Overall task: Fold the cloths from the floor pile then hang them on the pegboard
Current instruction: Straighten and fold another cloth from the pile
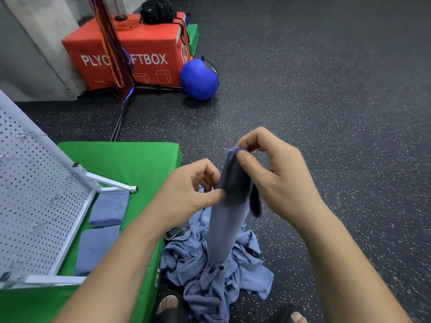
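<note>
The head view looks down at a blue cloth (229, 213) held up in front of the person, hanging in a narrow folded strip. Its lower end reaches the crumpled pile of blue cloths (217, 276) on the dark speckled floor (326, 101). The right hand (277, 173) pinches the cloth's top edge between thumb and curled fingers. The left hand (189, 194) pinches its side edge lower down, thumb against fingers. On the left, the white pegboard (35, 194) stands tilted on a green mat (130, 164). Two folded cloths (109, 208) lie side by side on the mat at the pegboard's foot. Farther back sit a red box (149, 47) and, just beside it, a blue ball (199, 79).
</note>
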